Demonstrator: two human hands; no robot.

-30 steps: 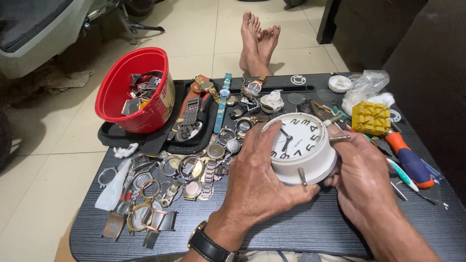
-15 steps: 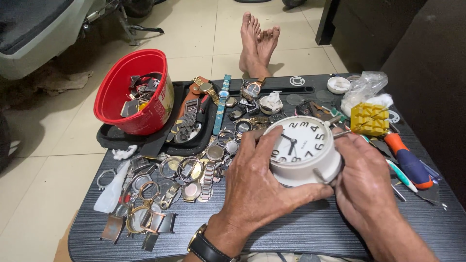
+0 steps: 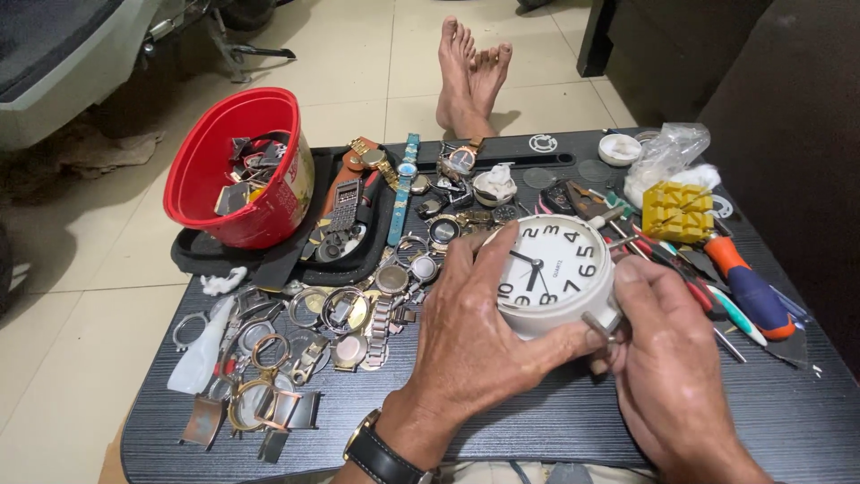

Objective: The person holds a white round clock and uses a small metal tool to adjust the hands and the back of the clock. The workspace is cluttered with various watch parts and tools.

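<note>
Left hand (image 3: pixel 475 345) grips the white clock (image 3: pixel 554 269), fingers wrapped round its rim; right hand (image 3: pixel 667 358) pinches its leg (image 3: pixel 598 324), bucket (image 3: pixel 240 170) far left.

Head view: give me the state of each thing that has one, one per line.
white clock: tilted, dial up, off the table
left hand: gripping the clock's side
right hand: pinching a small metal piece at the clock's edge
red bucket: tipped, holding parts
white cap: lying flat

White clock (image 3: pixel 551 269), blk numerals; red bowl (image 3: pixel 240 170); yellow block (image 3: pixel 677 211); dark woodgrain table (image 3: pixel 555 426); orange-blue screwdriver (image 3: pixel 748 285).
</note>
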